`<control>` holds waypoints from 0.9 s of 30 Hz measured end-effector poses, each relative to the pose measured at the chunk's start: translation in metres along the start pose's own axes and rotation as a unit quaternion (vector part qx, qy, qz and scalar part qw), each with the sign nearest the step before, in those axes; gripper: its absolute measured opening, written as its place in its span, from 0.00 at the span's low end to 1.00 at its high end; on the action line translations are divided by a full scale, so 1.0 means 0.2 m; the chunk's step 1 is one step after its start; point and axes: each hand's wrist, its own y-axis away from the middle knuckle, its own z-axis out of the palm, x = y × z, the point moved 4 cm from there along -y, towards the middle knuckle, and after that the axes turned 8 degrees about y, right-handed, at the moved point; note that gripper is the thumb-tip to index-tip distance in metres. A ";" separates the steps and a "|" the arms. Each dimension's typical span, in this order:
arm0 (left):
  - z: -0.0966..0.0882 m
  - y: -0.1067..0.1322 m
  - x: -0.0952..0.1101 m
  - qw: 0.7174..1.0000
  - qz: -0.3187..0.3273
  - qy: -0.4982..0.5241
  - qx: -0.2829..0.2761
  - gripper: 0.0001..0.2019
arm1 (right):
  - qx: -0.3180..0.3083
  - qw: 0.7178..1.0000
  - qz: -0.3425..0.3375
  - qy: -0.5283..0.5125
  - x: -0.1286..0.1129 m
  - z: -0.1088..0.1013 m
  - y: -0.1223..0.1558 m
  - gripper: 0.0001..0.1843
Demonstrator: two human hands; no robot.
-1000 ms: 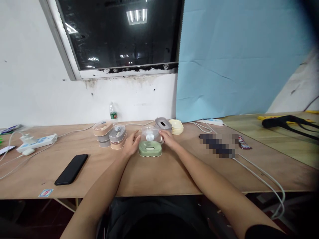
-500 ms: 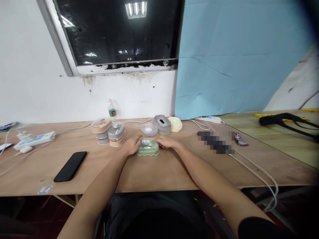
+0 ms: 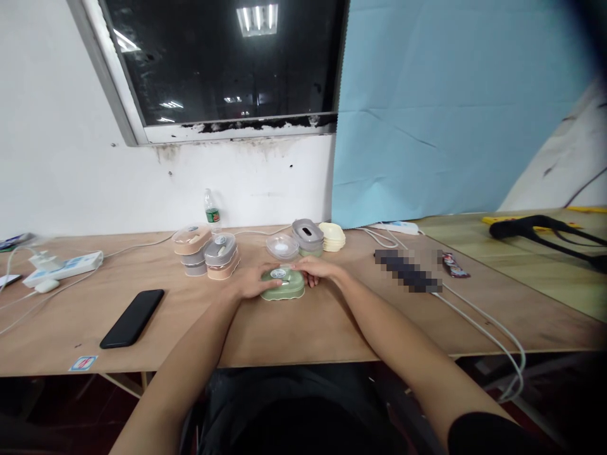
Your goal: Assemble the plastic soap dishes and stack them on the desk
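A green box with a clear lid (image 3: 283, 284) lies on the wooden table (image 3: 294, 328) in front of me. My left hand (image 3: 250, 284) grips its left end, fingers curled against the side. My right hand (image 3: 318, 270) grips its right end, fingers bent over the lid's edge. Just behind the box sits a loose clear lid (image 3: 281, 246).
Stacked tan and grey boxes (image 3: 206, 253) stand to the left, a grey box (image 3: 308, 235) and cream trays (image 3: 333, 236) behind. A black phone (image 3: 132, 318) lies at left near a power strip (image 3: 64, 268). A cable (image 3: 488, 328) runs across the right side. A bottle (image 3: 209, 209) stands by the wall.
The clear lid that both hands held above the green box now sits closed on it. Both hands came down onto the box's ends.
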 end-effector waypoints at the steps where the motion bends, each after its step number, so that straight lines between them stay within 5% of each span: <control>1: 0.00 0.00 0.01 1.000 -0.005 0.007 -0.007 0.36 | -0.005 1.000 -0.001 -0.008 0.00 0.00 0.00 0.28; 4: 0.01 0.01 0.02 0.999 -0.013 0.025 -0.022 0.45 | -0.007 0.999 -0.007 -0.031 0.01 0.00 0.01 0.27; 14: 0.05 -0.01 0.01 0.997 0.020 0.071 0.007 0.47 | 0.035 0.997 -0.031 -0.063 0.02 -0.02 0.02 0.26; 22: 0.00 -0.01 -0.02 0.997 -0.068 0.008 0.035 0.48 | 0.155 0.986 -0.056 -0.015 0.01 0.00 -0.03 0.24; 27: 0.00 -0.01 -0.07 0.997 -0.065 -0.048 0.008 0.54 | 0.145 0.987 -0.075 -0.007 0.01 0.00 -0.02 0.23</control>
